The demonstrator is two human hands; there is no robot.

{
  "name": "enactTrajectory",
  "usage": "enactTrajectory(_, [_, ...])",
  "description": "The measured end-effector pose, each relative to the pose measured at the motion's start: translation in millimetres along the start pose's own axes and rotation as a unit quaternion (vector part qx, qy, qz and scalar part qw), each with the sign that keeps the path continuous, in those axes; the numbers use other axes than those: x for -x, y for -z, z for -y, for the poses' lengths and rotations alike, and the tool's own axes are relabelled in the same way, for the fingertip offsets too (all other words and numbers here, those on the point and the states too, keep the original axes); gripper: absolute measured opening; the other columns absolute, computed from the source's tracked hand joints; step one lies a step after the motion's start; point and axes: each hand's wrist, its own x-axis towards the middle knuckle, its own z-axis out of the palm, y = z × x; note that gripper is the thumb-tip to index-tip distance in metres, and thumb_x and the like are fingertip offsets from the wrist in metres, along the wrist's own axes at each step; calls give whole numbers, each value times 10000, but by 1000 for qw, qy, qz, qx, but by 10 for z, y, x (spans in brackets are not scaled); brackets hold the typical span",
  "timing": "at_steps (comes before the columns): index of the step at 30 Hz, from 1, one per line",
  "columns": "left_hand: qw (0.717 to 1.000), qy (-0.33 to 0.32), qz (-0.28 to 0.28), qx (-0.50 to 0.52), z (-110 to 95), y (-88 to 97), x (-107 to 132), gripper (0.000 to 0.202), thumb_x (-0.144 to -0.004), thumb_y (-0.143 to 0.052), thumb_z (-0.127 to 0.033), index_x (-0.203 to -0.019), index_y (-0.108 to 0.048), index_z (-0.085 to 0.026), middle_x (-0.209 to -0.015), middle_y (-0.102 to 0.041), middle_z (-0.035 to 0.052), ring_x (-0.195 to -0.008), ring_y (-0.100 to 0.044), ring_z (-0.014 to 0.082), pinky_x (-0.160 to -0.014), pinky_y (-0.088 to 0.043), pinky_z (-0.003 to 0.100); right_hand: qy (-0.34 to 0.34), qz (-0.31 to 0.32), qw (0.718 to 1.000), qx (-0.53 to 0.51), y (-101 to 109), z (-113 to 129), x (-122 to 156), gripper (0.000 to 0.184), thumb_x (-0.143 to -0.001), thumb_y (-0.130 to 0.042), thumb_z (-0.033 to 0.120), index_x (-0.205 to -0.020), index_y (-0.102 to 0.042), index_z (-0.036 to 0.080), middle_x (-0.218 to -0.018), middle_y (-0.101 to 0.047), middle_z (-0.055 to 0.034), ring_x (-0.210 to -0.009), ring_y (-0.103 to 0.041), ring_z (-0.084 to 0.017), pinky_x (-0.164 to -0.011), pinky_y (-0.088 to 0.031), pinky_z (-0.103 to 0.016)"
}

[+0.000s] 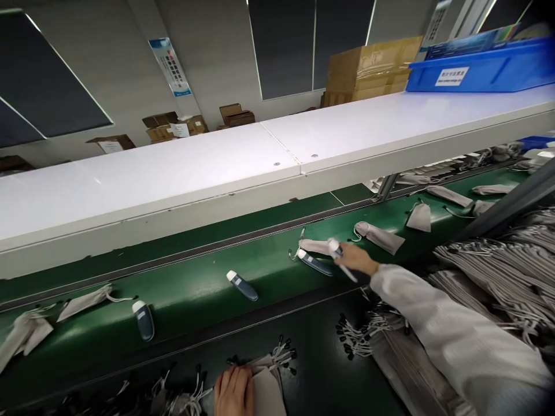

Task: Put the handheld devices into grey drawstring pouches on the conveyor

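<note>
My right hand (pixel 353 258) reaches out over the green conveyor belt (pixel 195 289), fingers closed round a dark blue device with a white cap (pixel 340 254). It hovers just right of another blue device (pixel 314 262) and a grey drawstring pouch (pixel 316 246) lying on the belt. My left hand (pixel 234 390) rests at the bottom edge with fingers together, pressing on a grey pouch (pixel 266 390) from a pile. Two more blue devices (pixel 243 285) (pixel 144 319) lie further left on the belt.
Grey pouches (pixel 381 235) lie scattered along the belt. A big stack of pouches (pixel 498 266) fills the right side. A long white shelf (pixel 260 167) runs above the belt, with a blue bin (pixel 481 69) and cardboard boxes (pixel 368 69) behind.
</note>
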Motion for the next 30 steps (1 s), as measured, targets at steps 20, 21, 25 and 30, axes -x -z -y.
enactTrajectory(20, [946,70,0,315,-424,1079,454,202,-955,-480,-323,-834,-605,-221,-847,-625,47,-774,-579,200,-690,-436,279,-9,-110,981,-158,-582,812,57,331,-799,-552,157,-1113,-552,51,-1277,-507,-368,-1275,-420,-485,-1013,-334,-661])
enactTrajectory(21, [938,76,-7,338,-460,1140,480,180,-938,-503,-295,-809,-598,-212,-826,-613,43,-759,-567,191,-672,-420,270,-11,-105,978,-178,-622,826,54,304,-796,-550,169,-1081,-554,63,-1234,-533,-359,-1247,-452,-483,-999,-360,-655])
enactTrajectory(25, [917,100,-20,385,-517,1323,571,95,-877,-560,-205,-791,-600,-195,-795,-585,28,-719,-526,163,-632,-379,251,21,-53,957,-284,-822,1130,380,253,-825,-509,241,-1060,-524,147,-988,-648,-193,-1030,-647,-354,-885,-536,-497])
enactTrajectory(30, [906,76,-10,417,-574,1413,670,74,-813,-605,-128,-771,-631,-183,-791,-569,11,-707,-496,137,-624,-351,238,138,45,690,-710,-918,1920,1567,656,-742,-768,354,-1254,-358,349,-1027,-642,-2,-976,-684,-243,-858,-584,-466])
